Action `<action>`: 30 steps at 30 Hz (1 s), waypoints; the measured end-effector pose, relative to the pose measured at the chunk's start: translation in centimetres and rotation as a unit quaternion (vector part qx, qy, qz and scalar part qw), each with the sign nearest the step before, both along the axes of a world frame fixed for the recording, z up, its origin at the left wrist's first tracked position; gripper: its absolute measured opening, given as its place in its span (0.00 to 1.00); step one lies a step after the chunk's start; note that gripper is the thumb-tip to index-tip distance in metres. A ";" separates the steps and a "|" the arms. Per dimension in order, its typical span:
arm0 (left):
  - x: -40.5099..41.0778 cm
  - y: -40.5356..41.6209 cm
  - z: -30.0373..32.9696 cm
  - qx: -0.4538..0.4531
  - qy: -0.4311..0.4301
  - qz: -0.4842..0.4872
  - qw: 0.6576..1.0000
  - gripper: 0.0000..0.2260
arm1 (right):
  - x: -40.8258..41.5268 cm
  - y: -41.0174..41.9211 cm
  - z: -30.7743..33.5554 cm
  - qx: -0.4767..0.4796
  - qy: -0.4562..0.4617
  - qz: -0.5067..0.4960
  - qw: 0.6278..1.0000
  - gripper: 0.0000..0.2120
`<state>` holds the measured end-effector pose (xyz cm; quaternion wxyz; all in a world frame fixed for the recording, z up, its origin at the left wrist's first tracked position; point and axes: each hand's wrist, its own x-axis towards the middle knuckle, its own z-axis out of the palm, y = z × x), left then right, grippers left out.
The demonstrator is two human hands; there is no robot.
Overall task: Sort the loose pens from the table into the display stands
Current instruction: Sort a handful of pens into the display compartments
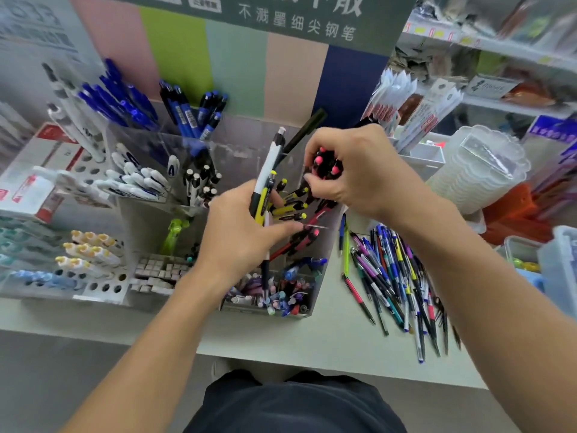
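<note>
Left hand (240, 235) grips a few pens, among them a white pen (271, 160) and a yellow one (262, 204), upright above the clear stand (324, 276). Right hand (352, 170) curls its fingers round a bunch of black pens with pink tips (326, 162), held over the stand's right compartments. Loose pens (393, 276) lie heaped on the table (327, 339), just right of the stand.

Backboard (237, 67), 12 o'clock: vertical stripes of pink, green, pale teal, tan, navy. Upper-left stand pens (118, 101), 10 o'clock: blue. Bundle (326, 164) in right hand (359, 173): black, pink tips. Left hand (240, 235) pens (265, 185): white-black, yellow-black. Loose pile (396, 276), 4 o'clock: mixed purple, blue, teal, pink, green.
</note>
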<state>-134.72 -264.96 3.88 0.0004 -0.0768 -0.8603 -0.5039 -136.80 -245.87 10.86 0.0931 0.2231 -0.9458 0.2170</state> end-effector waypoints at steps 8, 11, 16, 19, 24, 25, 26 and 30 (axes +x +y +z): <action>0.6 0.2 -1.6 0.009 -0.012 0.015 1.000 0.16 | 1.1 0.2 -2.7 -0.001 -0.031 -0.077 0.997 0.06; 0.1 -0.7 -1.4 0.020 -0.013 0.010 1.000 0.15 | 1.1 -0.7 -3.8 0.067 -0.095 -0.086 0.990 0.08; 0.0 -1.6 -1.7 0.022 -0.014 0.002 1.000 0.15 | 2.4 -1.0 -4.5 0.028 -0.047 -0.140 0.989 0.12; 0.4 -1.7 -1.7 0.035 -0.019 0.002 0.999 0.14 | 4.8 -0.7 -4.1 -0.056 0.062 -0.163 0.983 0.08; 1.3 -1.6 -2.3 0.041 -0.026 -0.002 0.999 0.12 | 7.6 -1.6 -7.4 0.145 -0.176 -0.221 0.948 0.16; 1.4 -1.5 -2.4 0.043 -0.026 -0.003 0.999 0.11 | 7.6 -2.1 -8.2 0.186 -0.202 -0.232 0.933 0.16; 1.5 -1.5 -2.4 0.043 -0.026 -0.003 0.999 0.11 | 7.3 -2.6 -8.9 0.207 -0.206 -0.239 0.926 0.14; 1.3 -1.7 -2.3 0.040 -0.031 -0.007 0.999 0.10 | 6.6 -3.6 -9.5 0.211 -0.204 -0.255 0.921 0.06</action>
